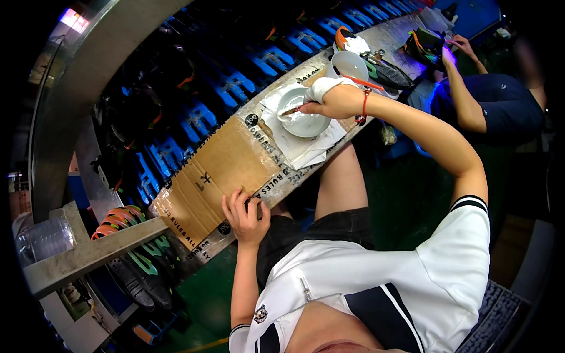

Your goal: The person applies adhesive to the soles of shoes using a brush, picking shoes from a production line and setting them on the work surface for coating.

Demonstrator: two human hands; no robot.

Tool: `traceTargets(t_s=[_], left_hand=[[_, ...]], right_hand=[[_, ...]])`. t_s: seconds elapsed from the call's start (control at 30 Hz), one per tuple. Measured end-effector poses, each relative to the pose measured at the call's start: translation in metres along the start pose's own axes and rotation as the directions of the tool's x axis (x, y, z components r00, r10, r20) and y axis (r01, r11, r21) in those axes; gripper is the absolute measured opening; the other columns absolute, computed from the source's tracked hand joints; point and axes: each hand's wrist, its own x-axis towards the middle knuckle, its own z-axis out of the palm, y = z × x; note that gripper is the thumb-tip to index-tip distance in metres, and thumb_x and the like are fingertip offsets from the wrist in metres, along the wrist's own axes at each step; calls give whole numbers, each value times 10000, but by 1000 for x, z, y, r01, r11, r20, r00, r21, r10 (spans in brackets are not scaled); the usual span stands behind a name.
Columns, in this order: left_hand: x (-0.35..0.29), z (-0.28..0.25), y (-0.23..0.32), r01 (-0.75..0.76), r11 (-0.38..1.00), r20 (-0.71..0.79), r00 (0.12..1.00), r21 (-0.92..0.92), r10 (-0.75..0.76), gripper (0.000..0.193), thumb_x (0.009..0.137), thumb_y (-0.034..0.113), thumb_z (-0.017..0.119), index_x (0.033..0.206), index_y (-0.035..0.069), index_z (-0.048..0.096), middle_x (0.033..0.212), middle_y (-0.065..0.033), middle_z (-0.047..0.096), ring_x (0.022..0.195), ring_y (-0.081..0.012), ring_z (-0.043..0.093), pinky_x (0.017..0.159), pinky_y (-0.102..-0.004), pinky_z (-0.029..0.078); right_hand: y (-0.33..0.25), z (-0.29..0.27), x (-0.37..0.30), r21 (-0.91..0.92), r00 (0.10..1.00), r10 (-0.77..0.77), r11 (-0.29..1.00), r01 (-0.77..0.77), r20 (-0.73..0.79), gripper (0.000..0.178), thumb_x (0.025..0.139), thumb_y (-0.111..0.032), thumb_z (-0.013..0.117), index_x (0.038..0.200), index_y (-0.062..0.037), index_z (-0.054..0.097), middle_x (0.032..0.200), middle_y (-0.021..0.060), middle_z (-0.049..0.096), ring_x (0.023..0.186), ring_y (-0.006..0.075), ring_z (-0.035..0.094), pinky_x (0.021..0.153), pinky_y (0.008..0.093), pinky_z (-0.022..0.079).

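My right hand (pixel 341 101) reaches over a white bowl (pixel 315 126) and grips a thin brush (pixel 291 110), whose tip points down into the bowl. A white cloth (pixel 322 87) is wrapped about that hand, hiding some of its fingers. Under the bowl lie white paper sheets (pixel 303 154) on the bench. My left hand (pixel 247 216) rests at the near edge of a flat cardboard sheet (pixel 226 165). Its fingers are loosely spread, and nothing shows in them.
A white tub (pixel 347 62) and dark shoes (pixel 385 72) stand beyond my right hand. Blue racks (pixel 235 88) run along the bench's far side. A metal frame bar (pixel 100 252) and several orange-and-green shoes (pixel 120 219) are at left. Another person (pixel 500 103) works at far right.
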Motion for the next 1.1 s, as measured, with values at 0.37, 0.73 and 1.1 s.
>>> traceTargets(t_s=[0.37,0.73,1.1], left_hand=[[-1,0,0,-2,1000,0,1000,-5,2,134,726,82,665,836,61,593,994,-97,558,1105,-307,543,1050,-547,291],[-2,0,0,-5,1000,2,1000,6,5,130,730,86,664,835,62,593,998,-101,558,1113,-328,529,1051,-550,291],[-2,2,-1,-6,1000,-8,1000,10,6,121,727,84,664,822,67,590,991,-97,560,1121,-327,524,1047,-551,296]], right_hand=[[27,11,16,-33,988,105,993,-109,-117,346,919,-376,545,988,-65,678,841,173,646,792,346,623,682,416,485],[8,8,1,-217,986,-121,972,94,-114,299,919,-343,548,896,-55,625,723,158,628,680,343,624,592,422,484],[37,-4,-7,-486,961,-185,872,65,-205,160,847,-204,600,803,-54,637,714,144,629,658,334,637,596,419,494]])
